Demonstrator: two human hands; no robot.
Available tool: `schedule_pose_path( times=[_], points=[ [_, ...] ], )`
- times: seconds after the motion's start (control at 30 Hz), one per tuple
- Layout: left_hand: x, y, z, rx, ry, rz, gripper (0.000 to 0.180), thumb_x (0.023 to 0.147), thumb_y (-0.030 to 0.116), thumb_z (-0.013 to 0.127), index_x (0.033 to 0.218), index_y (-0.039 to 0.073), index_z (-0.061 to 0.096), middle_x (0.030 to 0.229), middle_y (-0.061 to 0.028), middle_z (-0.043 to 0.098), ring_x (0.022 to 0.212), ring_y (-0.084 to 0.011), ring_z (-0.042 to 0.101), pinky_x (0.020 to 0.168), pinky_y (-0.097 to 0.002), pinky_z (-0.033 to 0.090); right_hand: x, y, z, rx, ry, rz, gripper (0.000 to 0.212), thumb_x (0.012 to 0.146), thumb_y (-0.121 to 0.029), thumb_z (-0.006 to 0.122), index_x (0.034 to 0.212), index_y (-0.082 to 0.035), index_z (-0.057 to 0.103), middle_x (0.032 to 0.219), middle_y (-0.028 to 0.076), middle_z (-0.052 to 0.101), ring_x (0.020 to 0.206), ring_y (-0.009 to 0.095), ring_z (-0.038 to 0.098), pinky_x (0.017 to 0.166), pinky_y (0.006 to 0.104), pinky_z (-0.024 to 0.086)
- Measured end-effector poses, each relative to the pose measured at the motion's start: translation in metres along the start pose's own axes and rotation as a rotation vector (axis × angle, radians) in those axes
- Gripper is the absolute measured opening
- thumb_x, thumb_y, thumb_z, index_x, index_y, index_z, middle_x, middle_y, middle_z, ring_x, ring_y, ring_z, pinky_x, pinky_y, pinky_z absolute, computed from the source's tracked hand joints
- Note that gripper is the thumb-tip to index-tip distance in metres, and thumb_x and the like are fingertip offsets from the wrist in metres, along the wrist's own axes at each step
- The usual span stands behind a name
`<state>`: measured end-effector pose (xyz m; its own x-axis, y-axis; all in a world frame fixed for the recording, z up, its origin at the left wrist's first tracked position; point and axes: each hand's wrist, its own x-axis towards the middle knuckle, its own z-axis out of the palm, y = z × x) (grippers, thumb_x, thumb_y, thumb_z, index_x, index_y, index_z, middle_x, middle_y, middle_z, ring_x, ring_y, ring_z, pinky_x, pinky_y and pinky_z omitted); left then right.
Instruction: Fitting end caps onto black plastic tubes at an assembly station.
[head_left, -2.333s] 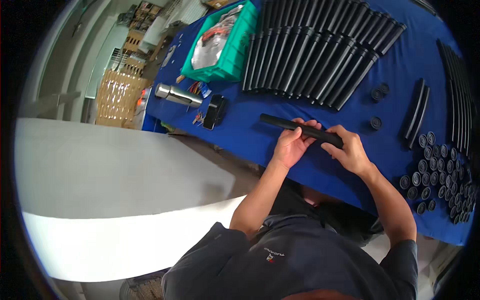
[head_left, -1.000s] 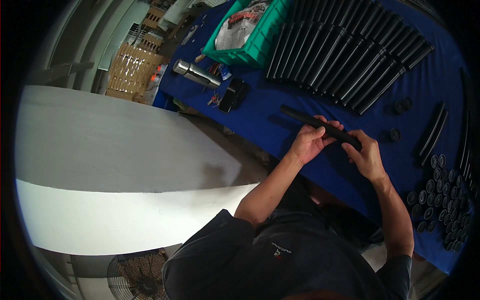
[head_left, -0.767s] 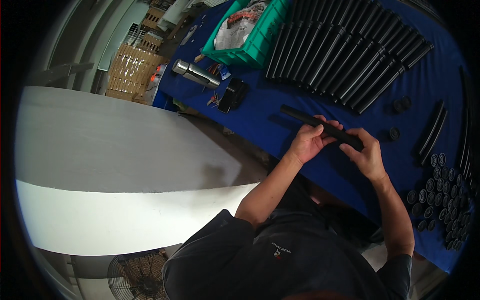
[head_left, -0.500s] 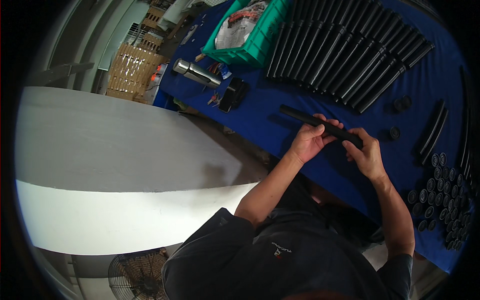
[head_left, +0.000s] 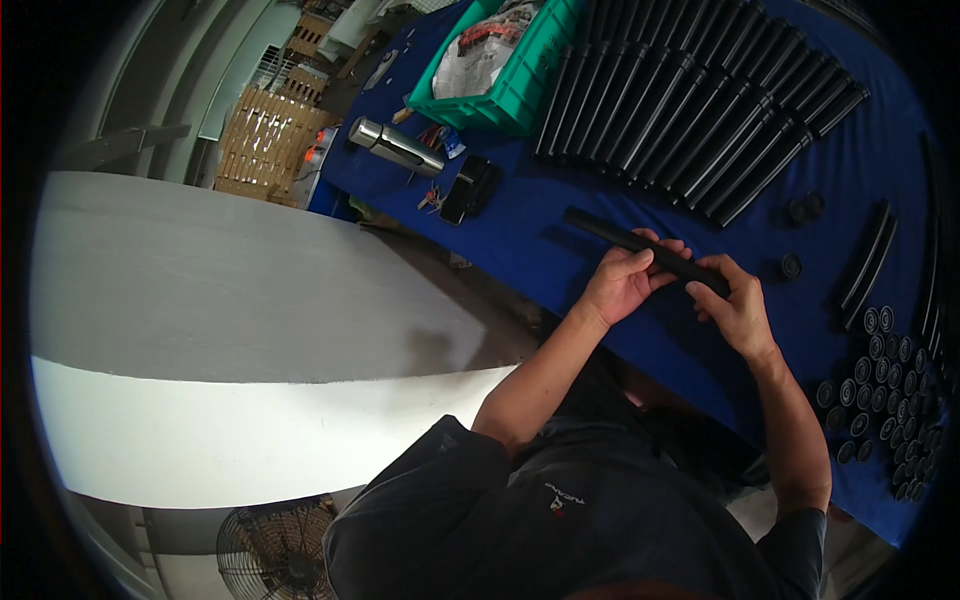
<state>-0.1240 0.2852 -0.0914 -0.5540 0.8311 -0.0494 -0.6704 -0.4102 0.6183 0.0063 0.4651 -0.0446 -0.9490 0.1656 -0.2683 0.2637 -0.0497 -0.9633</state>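
Observation:
A black tube (head_left: 600,227) lies across both my hands above the blue cloth, slanting from upper left to lower right. My left hand (head_left: 622,282) grips it near the middle, thumb on top and fingers behind. Around its right end my right hand (head_left: 733,300) is closed, hiding that tip. Past my hands, a row of black tubes (head_left: 690,110) lies side by side on the cloth. A round black cap (head_left: 790,266) sits just right of my right hand, with a pair of black caps (head_left: 805,208) farther off.
Many round black caps (head_left: 880,372) are spread at the right, beside curved black strips (head_left: 866,265). A green crate (head_left: 480,112) with newspaper stands at the back. Nearer left are a steel flask (head_left: 395,148), a black case (head_left: 470,190) and keys (head_left: 431,198). A grey-topped white surface (head_left: 250,280) fills the left.
Almost nothing differs. Both hands and the tube have shifted very slightly to the right in the picture, with the grip unchanged.

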Motion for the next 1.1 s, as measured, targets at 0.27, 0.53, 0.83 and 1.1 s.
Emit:
schedule_pose_path(
  times=[0.27,0.53,0.83,1.1],
  points=[
    [-0.002,0.0,-0.001,-0.017,0.042,-0.022,0.025,0.097,0.017,0.062,0.12,0.011,0.057,0.126,-0.0174,0.063,0.126,-0.0328,0.056,0.106,-0.0465,0.049,-0.002,-0.003,0.002,-0.093,0.001,-0.04,0.035,0.082,-0.006,0.075,0.112,0.001,0.06,0.093,0.016,0.065,0.078,0.028,0.069,0.065,0.0336,0.055],
    [-0.002,0.0,0.0,-0.045,0.029,-0.018,0.023,0.099,0.017,0.059,0.12,0.01,0.058,0.127,-0.0184,0.062,0.126,-0.0331,0.056,0.106,-0.0467,0.049,-0.002,-0.001,0.001,-0.006,-0.002,-0.022,0.038,0.081,-0.005,0.075,0.115,0.0,0.059,0.095,0.017,0.062,0.078,0.031,0.066,0.065,0.0334,0.053],
    [0.0,0.0,-0.001,-0.05,0.013,-0.034,0.022,0.1,0.019,0.057,0.121,0.011,0.058,0.127,-0.0185,0.062,0.126,-0.0329,0.056,0.107,-0.0468,0.048,-0.004,0.003,0.003,-0.137,0.029,-0.159,0.032,0.082,-0.005,0.073,0.112,0.001,0.061,0.086,0.016,0.062,0.076,0.028,0.066,0.065,0.0344,0.051],
    [-0.001,-0.001,-0.001,-0.039,0.01,-0.02,0.022,0.101,0.019,0.055,0.121,0.011,0.058,0.129,-0.0186,0.061,0.127,-0.0329,0.056,0.107,-0.0461,0.048,-0.003,0.007,0.002,-0.202,0.09,-0.198,0.037,0.082,-0.008,0.075,0.115,0.0,0.06,0.094,0.017,0.064,0.078,0.03,0.066,0.065,0.0359,0.051]
  ],
)
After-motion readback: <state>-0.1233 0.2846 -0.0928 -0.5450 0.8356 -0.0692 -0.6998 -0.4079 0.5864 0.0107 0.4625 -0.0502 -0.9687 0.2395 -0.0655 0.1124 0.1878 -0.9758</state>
